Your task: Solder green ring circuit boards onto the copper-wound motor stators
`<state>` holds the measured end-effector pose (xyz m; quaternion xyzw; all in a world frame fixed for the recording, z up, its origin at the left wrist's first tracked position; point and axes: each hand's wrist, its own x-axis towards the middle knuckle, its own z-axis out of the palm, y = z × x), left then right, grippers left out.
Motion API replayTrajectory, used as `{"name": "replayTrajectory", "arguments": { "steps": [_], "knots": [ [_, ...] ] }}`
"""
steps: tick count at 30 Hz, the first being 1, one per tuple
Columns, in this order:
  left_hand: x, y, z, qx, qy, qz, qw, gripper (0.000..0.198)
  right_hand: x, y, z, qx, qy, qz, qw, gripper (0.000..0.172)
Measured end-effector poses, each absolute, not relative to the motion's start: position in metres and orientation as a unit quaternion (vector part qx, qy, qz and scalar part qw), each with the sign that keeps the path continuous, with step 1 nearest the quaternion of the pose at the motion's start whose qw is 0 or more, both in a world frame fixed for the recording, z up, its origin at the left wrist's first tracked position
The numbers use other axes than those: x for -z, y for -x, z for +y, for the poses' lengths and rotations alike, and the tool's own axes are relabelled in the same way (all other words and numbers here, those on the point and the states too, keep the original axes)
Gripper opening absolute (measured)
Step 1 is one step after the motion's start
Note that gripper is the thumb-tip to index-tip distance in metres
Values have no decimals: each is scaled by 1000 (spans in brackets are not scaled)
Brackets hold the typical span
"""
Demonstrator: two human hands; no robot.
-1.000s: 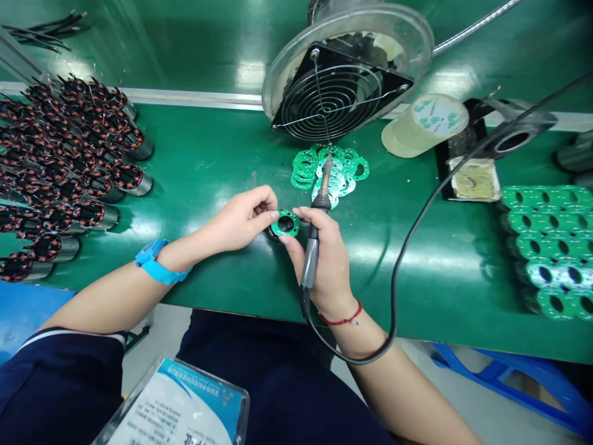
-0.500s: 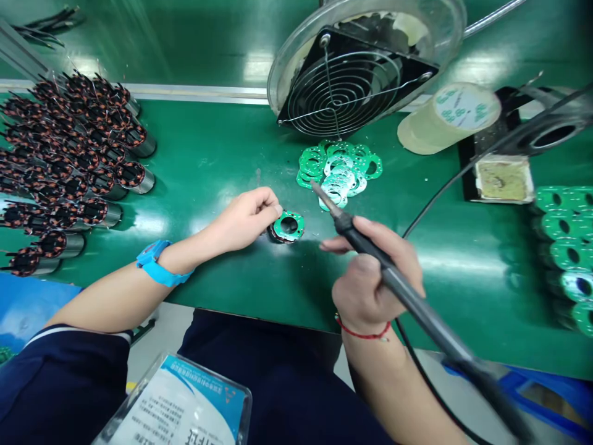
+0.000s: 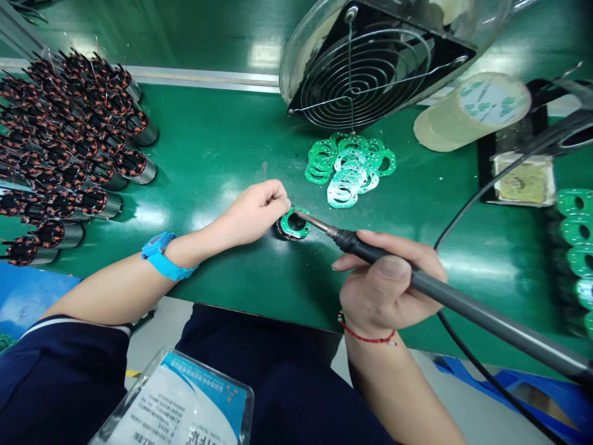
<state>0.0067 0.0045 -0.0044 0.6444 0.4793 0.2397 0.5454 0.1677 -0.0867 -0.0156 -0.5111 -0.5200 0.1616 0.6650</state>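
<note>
My right hand (image 3: 391,281) grips a soldering iron (image 3: 370,250) like a pen. The iron's metal tip reaches the upper edge of a green ring-shaped circuit board (image 3: 303,230). That board lies on top of a motor stator (image 3: 282,233), which stands on the green bench. My left hand (image 3: 262,210) is closed in a pinch at the upper left edge of the board. Whatever its thumb and finger hold there is hidden or too small to name.
Many stators with copper windings (image 3: 88,148) stand at the left. Loose circuit boards (image 3: 345,179) lie in a pile below a fan (image 3: 356,80). Rightward are a pale yellow roll (image 3: 445,127), a soldering sponge (image 3: 523,179), a black cable (image 3: 467,213) and rows of board-topped stators (image 3: 579,228).
The soldering iron has come left and down, from above the bench near the loose boards onto the board on the stator. My left hand keeps its pinch there. The view has shifted slightly.
</note>
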Motion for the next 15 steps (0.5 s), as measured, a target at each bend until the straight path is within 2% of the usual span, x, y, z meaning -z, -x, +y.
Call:
{"name": "replayTrajectory", "arguments": {
  "steps": [7, 15],
  "knots": [
    [7, -7, 4, -247, -646, 479, 540, 18, 16, -167, -87, -146, 518, -523, 661, 23],
    [6, -7, 0, -255, -664, 484, 510, 18, 22, -175, -93, -106, 532, -589, 599, 24]
  ]
}}
